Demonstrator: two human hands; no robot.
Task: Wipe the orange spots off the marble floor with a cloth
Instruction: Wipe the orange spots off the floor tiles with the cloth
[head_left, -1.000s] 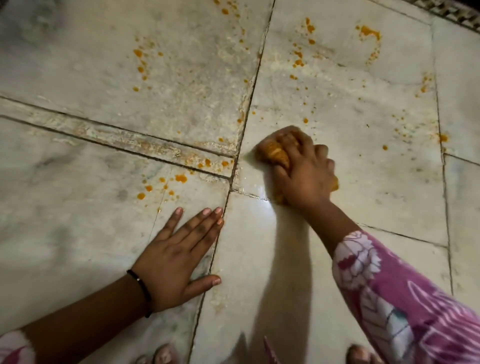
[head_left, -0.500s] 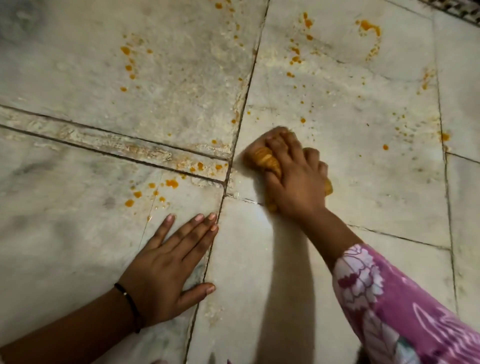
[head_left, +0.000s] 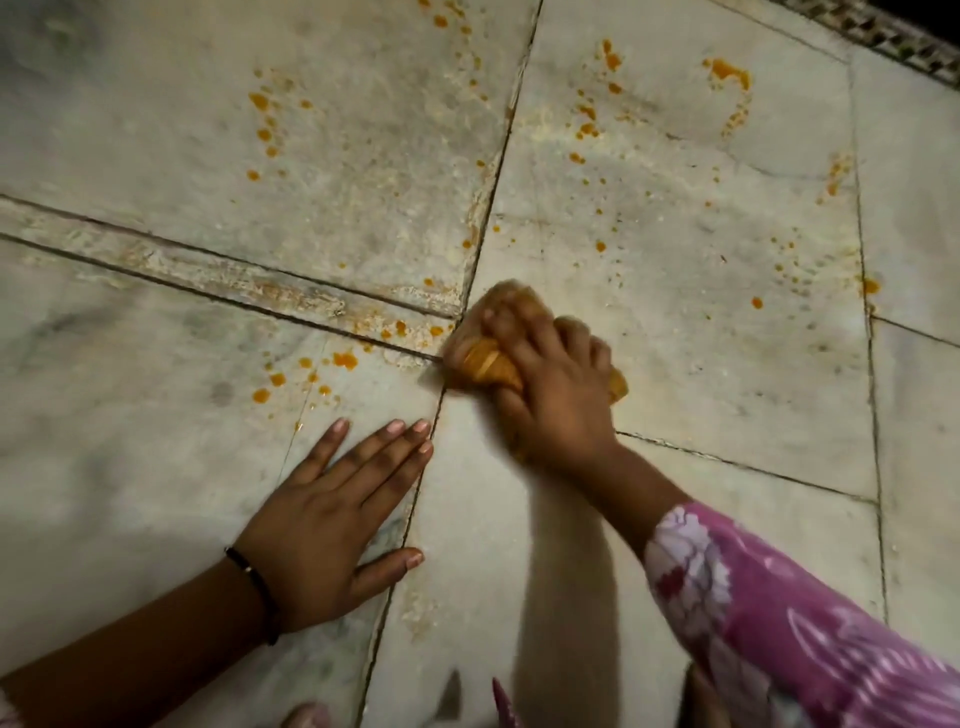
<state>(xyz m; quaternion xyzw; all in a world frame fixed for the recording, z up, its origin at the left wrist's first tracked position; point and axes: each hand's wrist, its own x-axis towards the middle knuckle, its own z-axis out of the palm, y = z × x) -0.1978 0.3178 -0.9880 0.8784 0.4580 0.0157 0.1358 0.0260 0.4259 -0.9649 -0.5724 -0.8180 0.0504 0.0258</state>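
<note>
Two hands, right hand (head_left: 550, 395) clutching cloth (head_left: 488, 364)

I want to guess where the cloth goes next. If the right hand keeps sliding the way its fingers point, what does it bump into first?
Probably the crack between the slabs, then the small orange spots on the narrow strip. The right hand with its cloth is blurred.

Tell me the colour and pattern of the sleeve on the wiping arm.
Pink-purple with a white floral print; the sleeve shows in the head view.
</note>
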